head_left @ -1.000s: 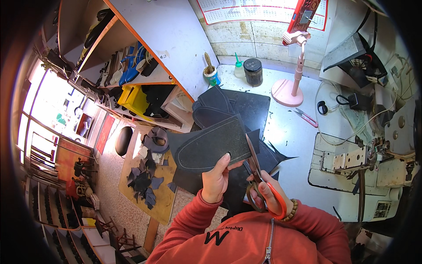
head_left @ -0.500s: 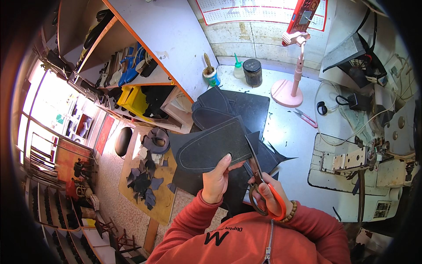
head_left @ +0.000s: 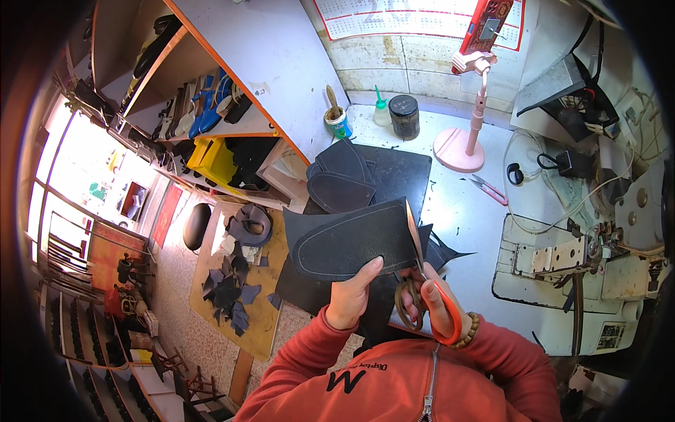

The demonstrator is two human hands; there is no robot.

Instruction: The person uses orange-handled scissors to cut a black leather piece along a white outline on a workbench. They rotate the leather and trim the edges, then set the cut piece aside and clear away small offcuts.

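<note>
1. Right hand (head_left: 437, 309): fingers clamped round the handles of scissors (head_left: 420, 254), some in the loops. Blades point away from the person; gap between them, cannot tell.
2. Left hand (head_left: 353, 288): thumb pressed on top of the dark stitched piece (head_left: 357, 243) at its near edge, other fingers mostly hidden beneath. Clamped on it.
3. Dark stitched piece: held up over the bench, in front of the person. Long axis runs left to right, right end a bit farther away. Rounded stitched end points left; straighter end points right, blades along it.
4. In the way: the piece hides part of the black mat (head_left: 404, 169); scissors overlap its right edge.
5. Left, lower: tan board (head_left: 264, 330) with dark scraps (head_left: 228, 285).
6. Just beyond the piece: stacked dark cutouts (head_left: 341, 191) on the mat. Pointed offcuts (head_left: 444, 251) right of the blades.
7. Right: sewing machine (head_left: 562, 257), well apart; pink-handled snips (head_left: 490, 190) lie farther back.
8. Far: pink stand (head_left: 460, 151), dark jar (head_left: 404, 118), green-tipped bottle (head_left: 382, 112), brush tub (head_left: 339, 126).
</note>
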